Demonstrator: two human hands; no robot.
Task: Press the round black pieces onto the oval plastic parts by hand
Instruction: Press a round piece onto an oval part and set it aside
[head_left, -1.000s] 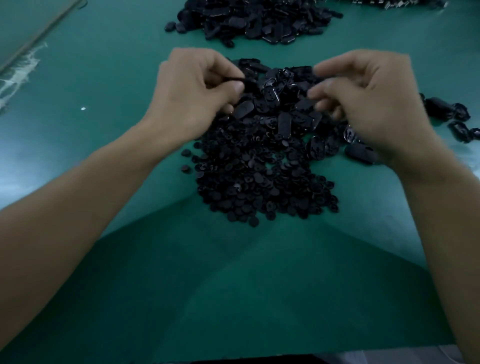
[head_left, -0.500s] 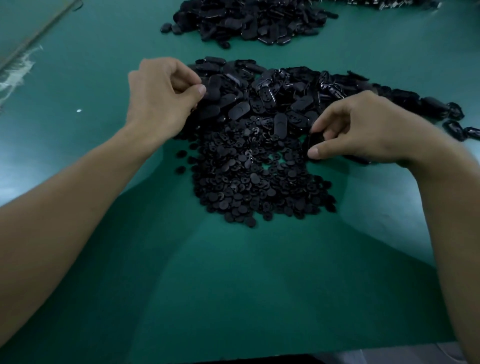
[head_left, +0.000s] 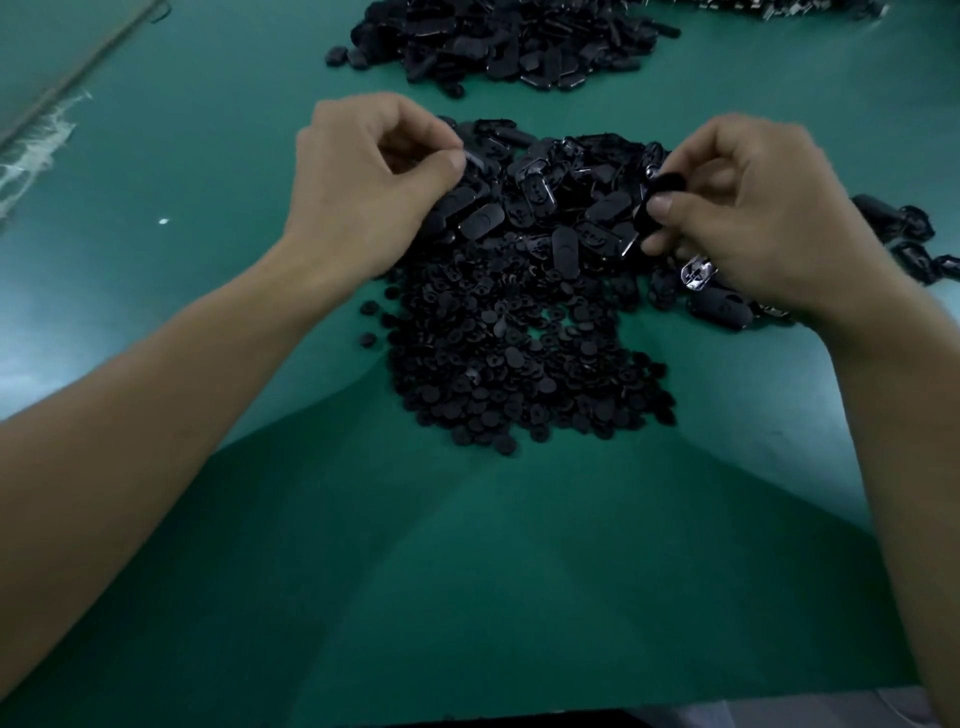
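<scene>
A heap of small round black pieces (head_left: 524, 364) lies in the middle of the green table. Behind it sits a pile of oval black plastic parts (head_left: 561, 192). My right hand (head_left: 753, 218) hovers over the pile's right side and pinches one oval part (head_left: 655, 200) between thumb and fingers, its end sticking up. My left hand (head_left: 374, 182) is over the pile's left edge, thumb pressed against the forefinger on something small and pale-edged that I cannot make out.
A second, larger pile of oval parts (head_left: 509, 41) lies at the far edge of the green mat (head_left: 467, 571). A few loose oval parts (head_left: 904, 228) trail to the right. A frayed strip (head_left: 31, 145) runs along the far left.
My right hand has risen from the edge of the round pieces with an oval part in its fingers. My left hand has shifted right, toward the pile, still pinched.
</scene>
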